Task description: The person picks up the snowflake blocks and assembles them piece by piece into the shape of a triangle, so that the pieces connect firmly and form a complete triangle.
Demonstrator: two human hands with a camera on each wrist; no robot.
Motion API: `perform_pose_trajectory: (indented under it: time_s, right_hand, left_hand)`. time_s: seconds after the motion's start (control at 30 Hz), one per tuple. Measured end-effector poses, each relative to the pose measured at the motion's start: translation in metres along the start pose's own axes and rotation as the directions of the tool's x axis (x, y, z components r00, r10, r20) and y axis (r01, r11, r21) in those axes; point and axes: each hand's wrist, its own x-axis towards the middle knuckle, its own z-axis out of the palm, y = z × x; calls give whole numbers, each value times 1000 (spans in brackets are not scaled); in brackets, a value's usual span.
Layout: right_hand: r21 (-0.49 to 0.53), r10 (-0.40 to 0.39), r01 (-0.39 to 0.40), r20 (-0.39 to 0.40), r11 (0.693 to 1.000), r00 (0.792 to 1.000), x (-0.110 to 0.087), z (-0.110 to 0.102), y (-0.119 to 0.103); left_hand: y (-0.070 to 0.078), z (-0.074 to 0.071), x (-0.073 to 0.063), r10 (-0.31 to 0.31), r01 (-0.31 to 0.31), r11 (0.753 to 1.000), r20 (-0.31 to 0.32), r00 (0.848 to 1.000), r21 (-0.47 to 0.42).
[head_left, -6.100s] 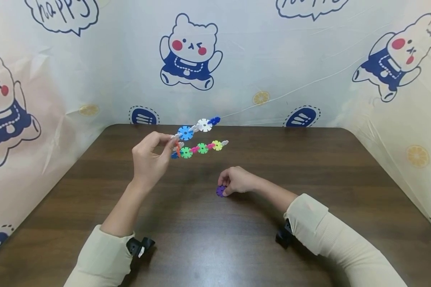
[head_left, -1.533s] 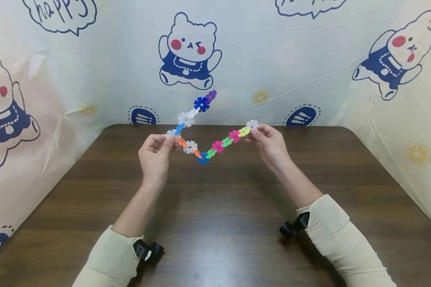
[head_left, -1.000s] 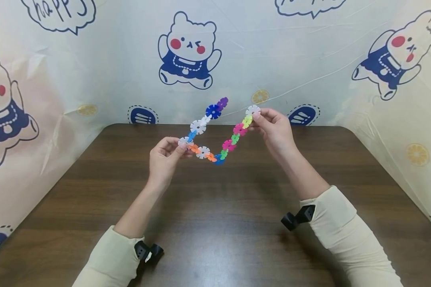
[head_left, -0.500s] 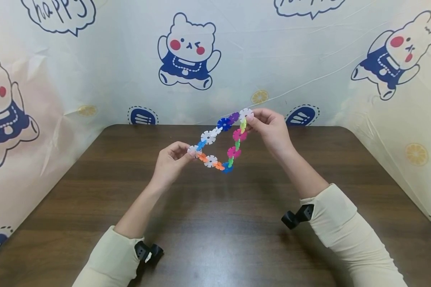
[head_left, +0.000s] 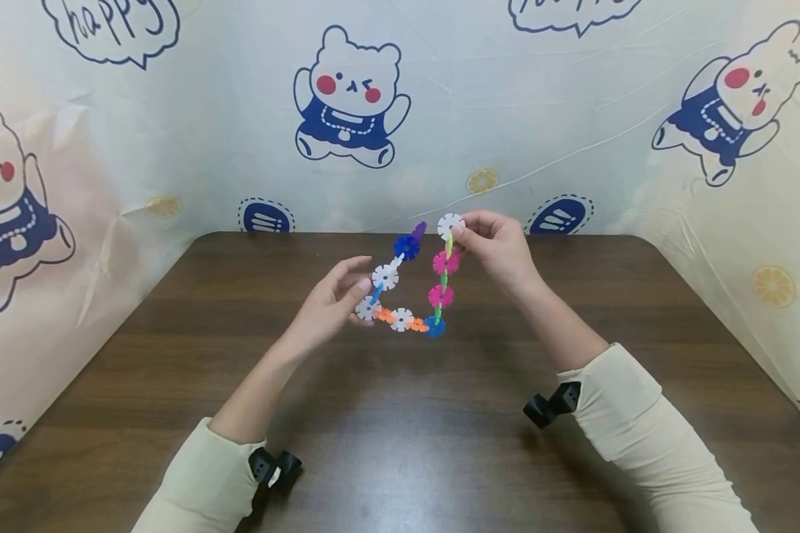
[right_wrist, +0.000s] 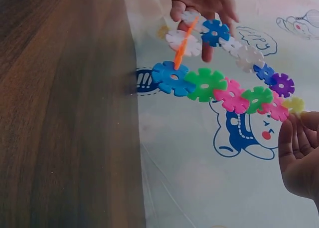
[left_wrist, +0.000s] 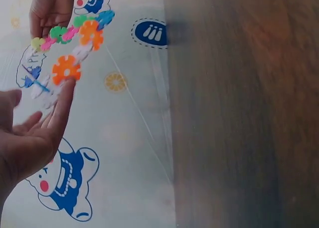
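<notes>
A chain of interlocking snowflake discs (head_left: 401, 320) hangs in the air above the table, bent into a U with its two ends apart. Its white end disc (head_left: 450, 226) is pinched between thumb and fingers of my right hand (head_left: 501, 248). Pink, green, orange, white and blue discs follow, up to the purple disc (head_left: 418, 231) at the other end. My left hand (head_left: 327, 303) has its fingers spread beside the left bend, by a white disc (head_left: 368, 308). In the left wrist view its straight fingers reach under the orange disc (left_wrist: 66, 69). The right wrist view shows the blue corner disc (right_wrist: 172, 78) close up.
The dark wooden table (head_left: 400, 444) spreads below both hands. Behind it and at the sides hangs a pale sheet (head_left: 253, 111) printed with bears. A small black camera is strapped at each wrist, the left camera (head_left: 276, 470) low over the table.
A purple disc, earlier held loose by the right hand, now ends the chain. The chain was drawn nearly closed, then its ends parted. My left hand has loosened its pinch and its fingers have spread.
</notes>
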Motion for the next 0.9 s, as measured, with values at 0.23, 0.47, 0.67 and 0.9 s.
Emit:
perform_pose_trajectory:
  time_s: [0.23,0.47,0.67,0.9]
  right_hand:
    - [-115,22,-13,74,993,997,-1,2,4]
    - [-135,37,-26,82,991,996,-2,4,5]
    - [-134,33,-21,86,991,996,-3,5,4]
    - [-131,36,-23,98,991,995,-4,6,3]
  left_hand:
    - [-4,3,-2,-12,-7,994,178,984,107]
    - [-6,7,-4,45,-87,973,194,980,215]
    - [-8,9,-4,59,-101,954,155,986,283]
    - [-10,17,-2,161,-191,917,112,981,351]
